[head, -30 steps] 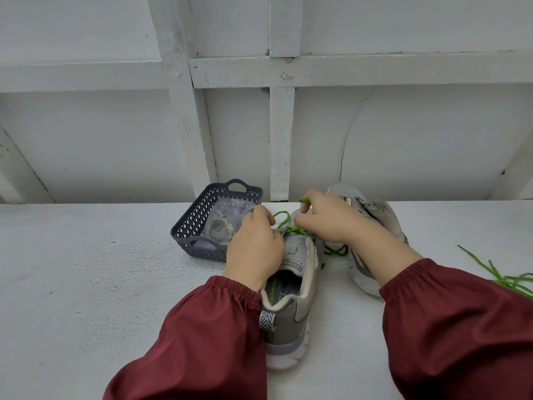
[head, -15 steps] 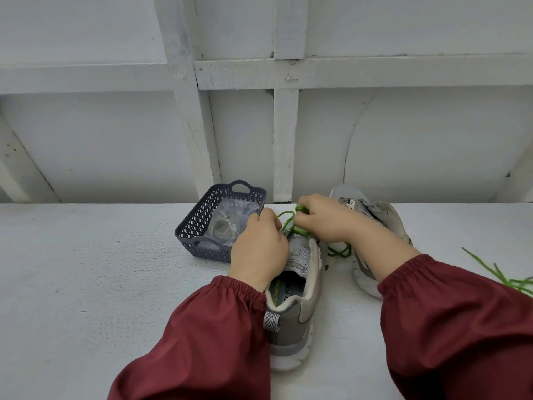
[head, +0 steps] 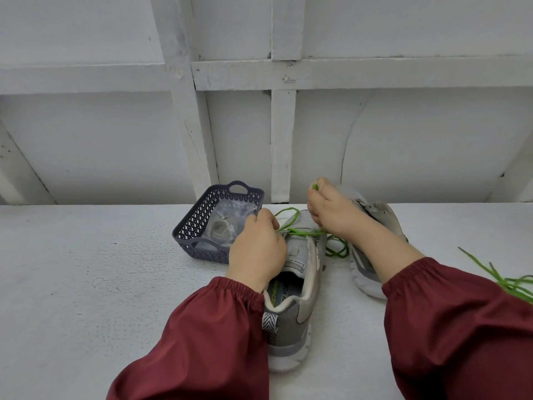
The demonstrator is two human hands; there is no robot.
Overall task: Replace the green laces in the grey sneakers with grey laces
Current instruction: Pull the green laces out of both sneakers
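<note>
Head view: green lace (head: 305, 232) is being pinched by right hand (head: 331, 216); sneaker (head: 305, 310) is being gripped by left hand (head: 256, 251).

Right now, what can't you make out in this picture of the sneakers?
All in the head view:
- Eyelets of the near sneaker: covered by the left hand; what its fingertips grip is hidden.
- Most of the far sneaker: behind the right hand, which pinches the green lace.
- The loose green lace: cut off by the right edge.
- The clear bag in the basket: contents too blurred.
</note>
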